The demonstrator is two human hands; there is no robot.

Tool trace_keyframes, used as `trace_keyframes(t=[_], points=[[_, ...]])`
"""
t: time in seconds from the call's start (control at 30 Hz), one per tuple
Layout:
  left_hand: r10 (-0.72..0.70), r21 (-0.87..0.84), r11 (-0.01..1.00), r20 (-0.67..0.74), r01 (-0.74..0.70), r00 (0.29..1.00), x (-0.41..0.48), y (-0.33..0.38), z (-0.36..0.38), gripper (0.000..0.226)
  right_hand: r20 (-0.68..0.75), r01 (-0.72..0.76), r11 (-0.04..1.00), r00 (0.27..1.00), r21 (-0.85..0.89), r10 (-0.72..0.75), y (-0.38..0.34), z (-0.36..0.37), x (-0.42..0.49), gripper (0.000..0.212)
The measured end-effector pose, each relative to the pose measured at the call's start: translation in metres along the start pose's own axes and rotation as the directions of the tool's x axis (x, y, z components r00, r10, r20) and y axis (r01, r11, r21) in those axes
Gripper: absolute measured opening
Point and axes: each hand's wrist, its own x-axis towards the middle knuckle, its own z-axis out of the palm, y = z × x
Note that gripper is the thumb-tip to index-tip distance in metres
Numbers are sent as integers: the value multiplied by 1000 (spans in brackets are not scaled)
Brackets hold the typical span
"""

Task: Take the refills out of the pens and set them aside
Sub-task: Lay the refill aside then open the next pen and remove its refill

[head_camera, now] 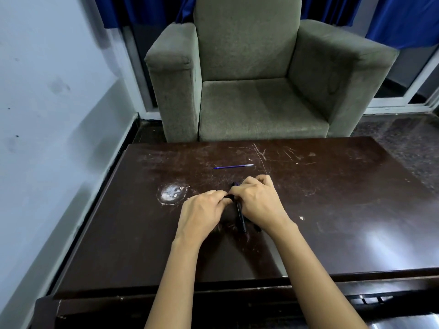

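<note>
Over the middle of the dark wooden table, my left hand and my right hand meet. Both pinch a small dark pen part between their fingertips. My right hand also holds a black pen that points down toward me under its palm. Another dark pen piece shows below my right wrist; most of it is hidden. A thin blue refill with a white end lies alone on the table, beyond my hands.
A grey-green armchair stands right behind the table's far edge. A white round stain marks the table left of my hands. A pale wall runs along the left; blue curtains hang at the back.
</note>
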Motion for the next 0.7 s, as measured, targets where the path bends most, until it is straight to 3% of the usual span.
trace_keyframes(t=[0.1,0.23,0.37,0.43,0.5,0.6,0.7], points=[[-112,-134,981,189,139,976,0,0,-2,25,-98,81,996,992,22,-79,3,5,-3,16],[-125,-349,901,362,259,924,1,-6,-5,35,-138,158,987,978,23,-154,5,7,-6,19],[-123,-447,830,436,333,892,3,-10,-11,38,-167,198,980,967,15,-192,3,8,-7,15],[-129,-314,913,381,260,916,2,-10,-13,33,-115,160,987,981,17,-157,-1,6,-4,17],[-80,-88,991,245,105,966,0,-11,-11,24,67,112,994,992,-7,-111,-9,1,-1,28],[75,45,996,92,-80,993,0,-12,-4,15,293,48,999,955,-17,-40,-14,-4,0,29],[121,101,987,67,-127,990,-2,-11,-2,27,319,25,1000,948,6,-25,-12,-7,1,24]])
